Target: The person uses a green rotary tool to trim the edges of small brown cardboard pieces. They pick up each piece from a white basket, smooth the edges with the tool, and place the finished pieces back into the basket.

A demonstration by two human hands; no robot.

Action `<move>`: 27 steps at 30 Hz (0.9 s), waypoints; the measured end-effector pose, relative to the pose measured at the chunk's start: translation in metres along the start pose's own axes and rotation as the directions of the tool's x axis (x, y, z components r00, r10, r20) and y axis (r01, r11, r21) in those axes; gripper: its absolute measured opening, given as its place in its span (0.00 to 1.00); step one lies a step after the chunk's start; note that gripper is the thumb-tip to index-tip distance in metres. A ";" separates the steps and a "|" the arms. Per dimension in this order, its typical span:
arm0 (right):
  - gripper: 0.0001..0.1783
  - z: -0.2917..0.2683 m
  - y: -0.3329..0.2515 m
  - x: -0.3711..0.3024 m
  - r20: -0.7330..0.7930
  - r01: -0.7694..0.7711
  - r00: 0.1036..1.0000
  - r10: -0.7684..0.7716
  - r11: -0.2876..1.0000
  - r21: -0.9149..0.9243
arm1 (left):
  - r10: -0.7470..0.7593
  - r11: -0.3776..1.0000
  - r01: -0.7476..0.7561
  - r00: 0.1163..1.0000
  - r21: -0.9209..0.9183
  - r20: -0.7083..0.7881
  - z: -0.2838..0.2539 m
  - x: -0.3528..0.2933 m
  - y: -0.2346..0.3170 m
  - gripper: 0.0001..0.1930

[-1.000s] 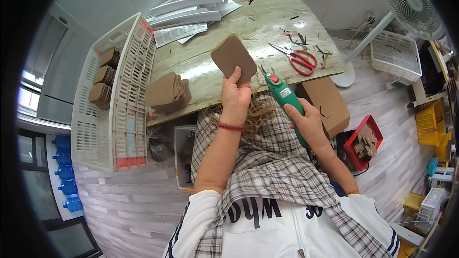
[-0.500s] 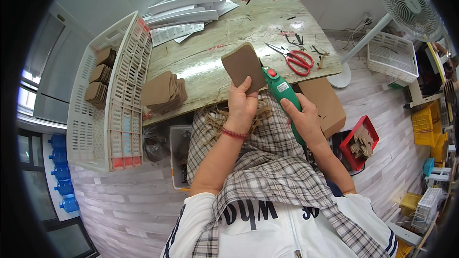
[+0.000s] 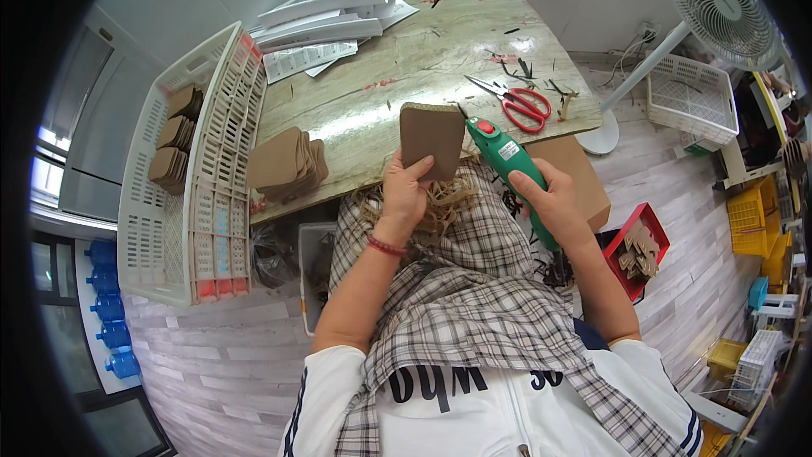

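My left hand (image 3: 406,190) grips a brown flat piece with rounded corners (image 3: 432,140) by its lower left edge, thumb across the front. The piece stands nearly upright over the table's near edge. In my right hand (image 3: 550,195) is a green handheld power tool (image 3: 505,152) with a red button. Its slim dark tip points up and sits close to the piece's upper right edge; whether they touch I cannot tell. Thin tan strips (image 3: 440,207) lie in my lap below the piece. A stack of similar brown pieces (image 3: 283,161) rests at the table's left edge.
Red-handled scissors (image 3: 526,108) and dark scraps lie on the table (image 3: 355,106), with papers (image 3: 326,21) at the back. A white plastic crate (image 3: 222,178) holding brown stacks stands at left. To the right are a cardboard box (image 3: 575,178), a red box (image 3: 644,245) and a fan (image 3: 723,4).
The brown piece has turned more upright and come slightly lower, with my left hand shifting left and down. The green tool stays beside its right edge.
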State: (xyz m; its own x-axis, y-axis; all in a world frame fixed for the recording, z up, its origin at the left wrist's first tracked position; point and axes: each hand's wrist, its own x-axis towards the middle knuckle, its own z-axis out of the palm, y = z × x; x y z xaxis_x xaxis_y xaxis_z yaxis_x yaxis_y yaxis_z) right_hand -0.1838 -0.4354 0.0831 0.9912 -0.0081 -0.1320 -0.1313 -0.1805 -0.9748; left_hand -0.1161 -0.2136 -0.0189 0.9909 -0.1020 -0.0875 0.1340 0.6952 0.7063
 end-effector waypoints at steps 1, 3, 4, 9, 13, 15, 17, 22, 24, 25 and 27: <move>0.19 -0.005 0.003 -0.001 0.031 0.000 1.000 0.000 1.000 -0.015 | 0.004 0.999 -0.005 1.000 0.053 0.015 -0.006 0.001 0.006 0.15; 0.19 -0.013 0.005 -0.003 0.083 -0.010 0.996 0.014 0.999 -0.049 | 0.000 0.986 -0.009 0.999 0.167 0.054 -0.016 0.002 0.020 0.16; 0.18 -0.016 0.005 -0.005 0.107 -0.015 0.994 0.022 0.998 -0.068 | -0.005 0.975 -0.011 0.997 0.221 0.073 -0.017 0.002 0.029 0.17; 0.20 -0.020 0.011 -0.013 0.151 -0.004 0.988 0.027 0.989 -0.146 | -0.184 0.888 0.124 0.978 0.442 0.095 -0.017 -0.002 0.061 0.23; 0.20 -0.014 0.009 -0.017 0.151 -0.010 0.988 0.036 0.986 -0.165 | -0.302 0.865 0.247 0.952 0.437 0.059 -0.017 -0.009 0.063 0.24; 0.20 -0.010 0.010 -0.017 0.152 -0.016 0.988 0.039 0.988 -0.152 | -0.326 0.851 0.270 0.944 0.450 0.050 -0.016 -0.014 0.058 0.24; 0.20 -0.007 0.012 -0.015 0.155 -0.014 0.987 0.034 0.992 -0.127 | -0.360 0.836 0.298 0.932 0.461 0.051 -0.020 -0.014 0.053 0.23; 0.20 -0.007 0.014 -0.009 0.187 -0.035 0.981 0.057 0.993 -0.116 | -0.447 0.777 0.363 0.893 0.514 0.045 -0.027 -0.015 0.051 0.23; 0.20 -0.009 0.012 -0.009 0.209 -0.069 0.974 0.092 0.991 -0.115 | -0.464 0.732 0.357 0.885 0.580 0.041 -0.029 -0.014 0.056 0.24; 0.20 -0.010 0.010 -0.010 0.219 -0.092 0.969 0.115 0.990 -0.109 | -0.467 0.693 0.343 0.884 0.635 0.032 -0.027 -0.014 0.062 0.24; 0.19 -0.012 0.006 -0.011 0.254 -0.121 0.956 0.147 0.986 -0.114 | -0.463 0.640 0.318 0.886 0.699 0.020 -0.022 -0.016 0.074 0.21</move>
State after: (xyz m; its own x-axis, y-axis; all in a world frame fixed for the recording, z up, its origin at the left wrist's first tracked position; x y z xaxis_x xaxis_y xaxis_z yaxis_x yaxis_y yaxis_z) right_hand -0.1955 -0.4486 0.0813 0.9243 0.2153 -0.3151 -0.2478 -0.2894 -0.9246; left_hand -0.1216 -0.1452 0.0195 0.8156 -0.4271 -0.3904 0.3934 -0.0855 0.9154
